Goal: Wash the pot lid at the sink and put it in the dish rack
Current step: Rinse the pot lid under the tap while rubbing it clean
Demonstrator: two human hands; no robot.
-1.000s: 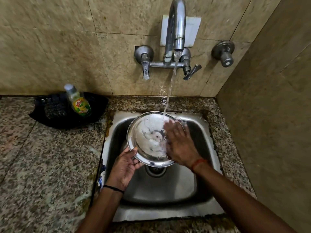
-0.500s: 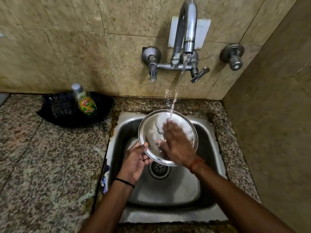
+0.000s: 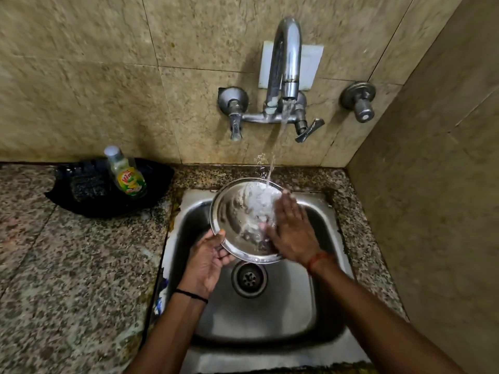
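A round steel pot lid (image 3: 233, 214) is held tilted over the steel sink (image 3: 272, 314), its hollow side facing me, under the running stream from the tap (image 3: 286, 60). My left hand (image 3: 206, 261) grips the lid's lower left rim from below, thumb on the edge. My right hand (image 3: 293, 232) lies flat with spread fingers on the lid's right half, covering that part. Water splashes on the lid's upper middle. No dish rack is in view.
A green dish soap bottle (image 3: 127, 175) stands in a black tray (image 3: 89, 193) with a dark scrubber on the granite counter (image 3: 67, 279), left of the sink. A separate wall valve (image 3: 360, 102) sits right of the tap. A tiled wall closes the right side. The drain (image 3: 249, 278) lies below the lid.
The foam that coated the lid has rinsed off, leaving bare steel. My right hand slid from the lid's middle to its right side. The camera view shifted slightly.
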